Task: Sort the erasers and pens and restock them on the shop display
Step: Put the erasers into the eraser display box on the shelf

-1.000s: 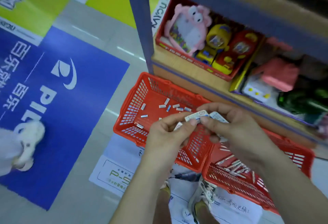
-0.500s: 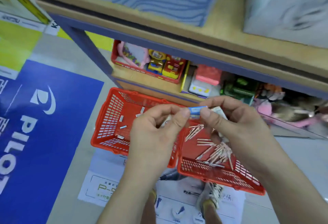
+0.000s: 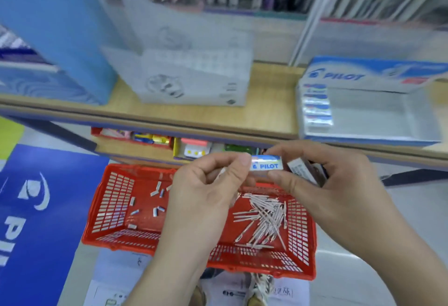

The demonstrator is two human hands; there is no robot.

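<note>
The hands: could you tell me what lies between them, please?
A Pilot eraser, pinched at its ends by the left hand and right hand, in the head view.

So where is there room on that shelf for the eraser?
The white Pilot display tray is bare right of its row of erasers. Bare wooden shelf lies between the tray and the grey cardboard box. Left of that it is crowded.

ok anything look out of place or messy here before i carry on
Nothing damaged or spilled. The pens lie in a crisscross heap in the right basket, erasers are scattered loose in the left basket, and the Pilot display box is mostly empty.
</note>
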